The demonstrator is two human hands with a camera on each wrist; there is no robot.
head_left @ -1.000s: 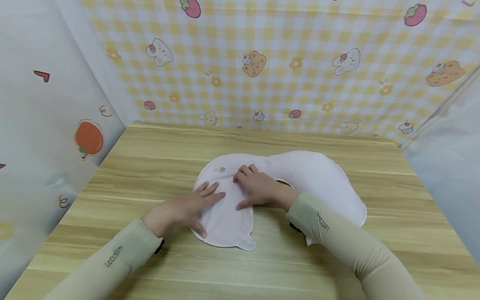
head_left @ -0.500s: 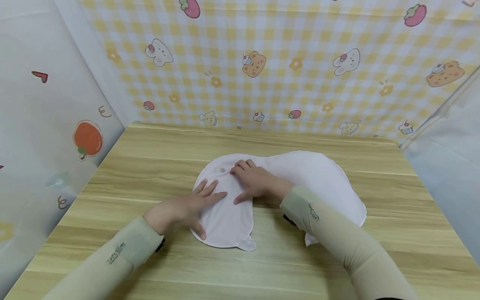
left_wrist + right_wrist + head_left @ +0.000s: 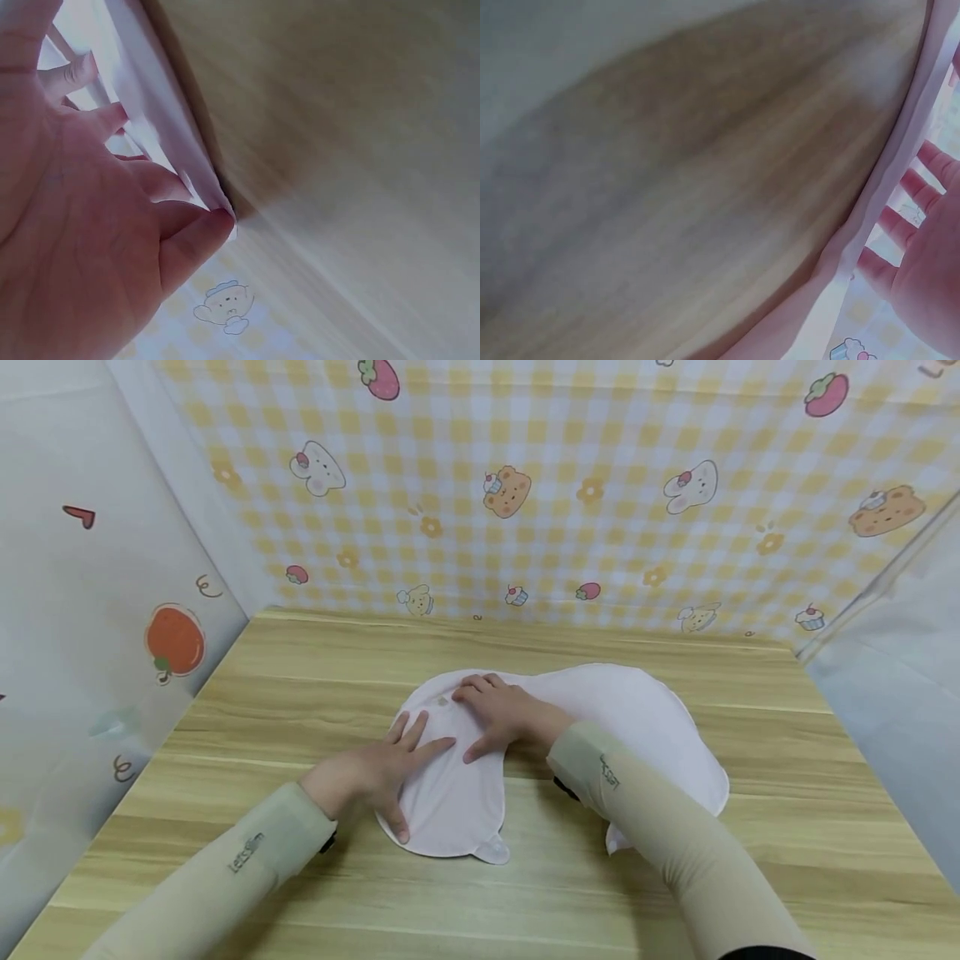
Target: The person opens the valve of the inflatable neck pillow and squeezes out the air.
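Note:
A pale pink, U-shaped neck pillow (image 3: 622, 714), flat like a deflated inflatable one, lies on the table. My left hand (image 3: 375, 774) rests on its left lobe with fingers spread, the thumb near the lower left edge. My right hand (image 3: 498, 712) touches the upper part of the same lobe, fingertips beside a small clear valve (image 3: 442, 701). A clear tab (image 3: 492, 849) sticks out at the lobe's lower end. In the left wrist view, my left hand (image 3: 82, 202) lies along the pillow's edge (image 3: 176, 105). The right wrist view has my right hand's fingers (image 3: 896, 225) against the pink fabric.
The wood-grain table (image 3: 315, 677) extends around the pillow on all sides. A yellow checked cloth (image 3: 600, 510) with cartoon prints hangs behind it. White printed sheets (image 3: 97, 610) close off the left and right sides.
My right hand has slid a little left and away from me across the lobe, closer to the valve. The left hand stays on the lobe, shifting only slightly.

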